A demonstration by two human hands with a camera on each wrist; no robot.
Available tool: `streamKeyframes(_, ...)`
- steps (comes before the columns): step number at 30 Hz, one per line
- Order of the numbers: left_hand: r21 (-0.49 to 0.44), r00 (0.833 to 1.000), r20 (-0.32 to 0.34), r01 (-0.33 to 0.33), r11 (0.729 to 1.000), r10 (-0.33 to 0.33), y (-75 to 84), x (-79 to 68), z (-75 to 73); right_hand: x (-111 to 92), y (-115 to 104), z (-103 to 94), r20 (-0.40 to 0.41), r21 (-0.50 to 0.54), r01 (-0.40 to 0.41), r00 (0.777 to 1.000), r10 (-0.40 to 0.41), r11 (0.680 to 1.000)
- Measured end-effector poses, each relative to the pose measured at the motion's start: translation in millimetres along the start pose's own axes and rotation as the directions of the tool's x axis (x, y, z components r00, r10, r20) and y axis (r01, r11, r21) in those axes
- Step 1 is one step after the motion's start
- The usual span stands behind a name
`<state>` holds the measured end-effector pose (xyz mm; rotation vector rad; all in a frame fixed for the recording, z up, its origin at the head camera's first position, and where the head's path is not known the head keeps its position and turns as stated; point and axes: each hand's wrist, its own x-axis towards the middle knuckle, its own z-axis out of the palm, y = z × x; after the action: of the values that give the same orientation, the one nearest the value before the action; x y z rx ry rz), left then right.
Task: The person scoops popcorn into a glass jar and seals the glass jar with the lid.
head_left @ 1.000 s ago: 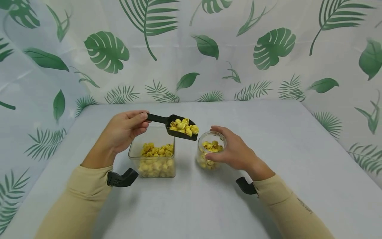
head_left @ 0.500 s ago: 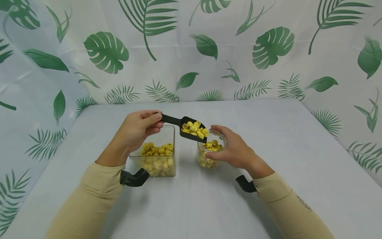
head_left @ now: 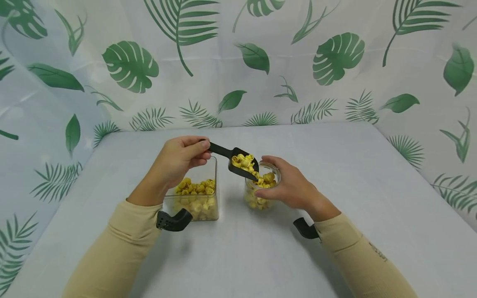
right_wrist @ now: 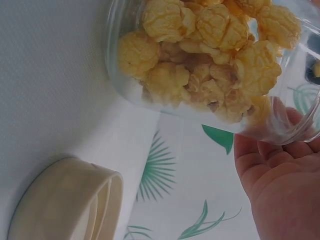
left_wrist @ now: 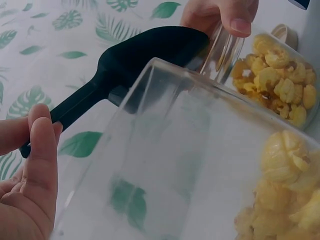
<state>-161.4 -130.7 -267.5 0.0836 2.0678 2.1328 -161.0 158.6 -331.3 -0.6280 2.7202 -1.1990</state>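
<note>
In the head view my left hand [head_left: 178, 163] pinches the handle end of a black scoop [head_left: 220, 150]. The scoop tilts down to the right, its tip over the mouth of a round clear jar [head_left: 247, 193]. Yellow popcorn [head_left: 243, 161] lies in the scoop, with pieces at its front edge. My right hand [head_left: 292, 184] grips the jar near its rim from the right. Popcorn fills much of the jar, as the right wrist view shows through the jar wall [right_wrist: 114, 55]. To the left stands a clear rectangular container [head_left: 211, 167] partly full of popcorn, below and behind my left hand.
A beige round piece, like a lid [right_wrist: 65, 200], lies on the table near the jar in the right wrist view; the head view does not show it. The pale tabletop [head_left: 238, 256] meets a leaf-printed cloth backdrop [head_left: 208, 82].
My left hand has carried the scoop rightward, from beside the jar to over its mouth, and the scoop now tips down more steeply. My right hand and the jar have stayed put.
</note>
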Motion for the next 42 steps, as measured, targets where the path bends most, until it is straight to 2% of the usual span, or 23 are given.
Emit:
streamKeyframes(14,0.043,0.999,-0.011,-0.038,0.998,0.038,1.1,1.3,4.4,1,0,-1.0,-0.003,0.010,0.029,1.000,-0.029,1.000)
streamKeyframes(23,0.068,0.999,-0.026,-0.041,0.997,0.042,3.5,-2.4,0.9,2,1,-0.5,-0.003,0.031,0.025,1.000,-0.025,0.999)
streamKeyframes(28,0.073,0.998,-0.040,-0.053,0.996,0.056,9.0,-11.0,-10.7,2,0,0.6,0.001,0.032,0.019,1.000,-0.019,0.999)
streamKeyframes(34,0.068,0.994,-0.069,-0.074,0.995,0.079,17.0,-27.2,-33.2,2,0,0.7,-0.004,0.016,0.004,1.000,-0.003,1.000)
streamKeyframes(42,-0.029,0.985,-0.099,-0.147,0.989,0.143,13.8,-42.1,-66.1,1,2,1.1,-0.001,0.034,-0.008,1.000,0.008,0.999)
